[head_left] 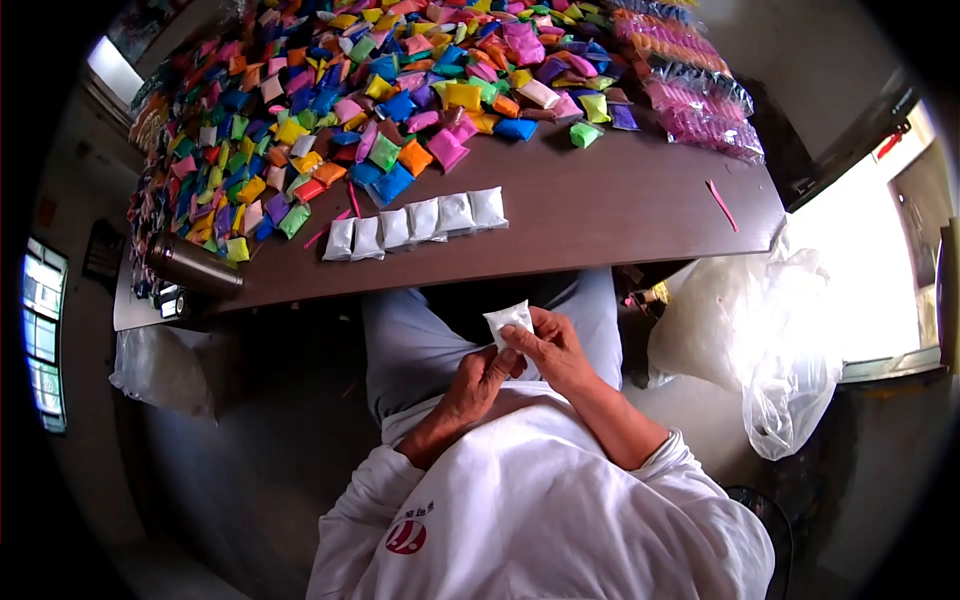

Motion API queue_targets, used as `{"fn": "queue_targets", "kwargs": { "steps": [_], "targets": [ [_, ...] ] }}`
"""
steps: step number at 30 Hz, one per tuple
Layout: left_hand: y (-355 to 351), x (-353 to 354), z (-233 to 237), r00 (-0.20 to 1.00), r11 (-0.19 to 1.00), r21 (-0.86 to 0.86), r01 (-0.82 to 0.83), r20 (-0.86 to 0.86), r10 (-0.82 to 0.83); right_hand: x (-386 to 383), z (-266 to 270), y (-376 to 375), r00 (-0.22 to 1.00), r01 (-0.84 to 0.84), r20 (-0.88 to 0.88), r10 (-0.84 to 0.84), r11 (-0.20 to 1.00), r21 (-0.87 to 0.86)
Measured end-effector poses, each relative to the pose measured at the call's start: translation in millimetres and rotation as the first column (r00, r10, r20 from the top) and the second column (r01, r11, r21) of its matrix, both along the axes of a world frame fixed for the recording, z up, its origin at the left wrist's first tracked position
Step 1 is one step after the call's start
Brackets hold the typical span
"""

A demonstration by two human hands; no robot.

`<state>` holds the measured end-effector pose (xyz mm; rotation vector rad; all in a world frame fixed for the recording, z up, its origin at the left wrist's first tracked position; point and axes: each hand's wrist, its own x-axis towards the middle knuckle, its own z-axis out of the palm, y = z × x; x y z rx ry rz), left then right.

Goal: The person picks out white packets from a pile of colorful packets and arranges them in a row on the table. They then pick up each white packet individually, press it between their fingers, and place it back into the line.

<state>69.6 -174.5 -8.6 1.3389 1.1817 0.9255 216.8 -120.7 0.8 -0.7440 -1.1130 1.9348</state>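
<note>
A small white packet [509,318] is held above my lap, just in front of the table edge. My right hand [556,350] pinches it, thumb across its face and fingers behind. Below it, my left hand [482,384] is closed with its thumb and fingertips at the packet's lower edge. On the table, several similar white packets [424,218] lie side by side in a slightly slanting row. What the packets contain cannot be made out.
Many colourful packets [400,105] are heaped across the brown table [600,210]. Clear-wrapped strips of packets [700,100] lie at the back right. A metal flask [195,266] lies at the left edge, a pink strip [721,206] at the right. Plastic bags [745,320] hang at the right.
</note>
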Motion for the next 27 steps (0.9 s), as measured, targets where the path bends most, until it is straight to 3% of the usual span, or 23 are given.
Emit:
{"fn": "queue_targets", "kwargs": {
  "steps": [15, 22, 27],
  "targets": [
    [-3, 3, -21, 0.999, 0.999, -0.031, 0.037, 0.022, -0.036, -8, -2, -8, 0.989, 0.150, 0.020, -0.149, 0.980, -0.127],
    [-5, 2, -25, 0.999, 0.999, -0.032, 0.011, 0.050, -0.009, -6, -13, -4, 0.994, 0.108, -0.016, -0.111, 0.987, -0.117],
    [-5, 0, -26, 0.999, 0.991, -0.128, 0.040, 0.022, -0.038, -2, -15, -5, 0.999, 0.030, -0.017, -0.032, 0.994, -0.105]
  ]
}}
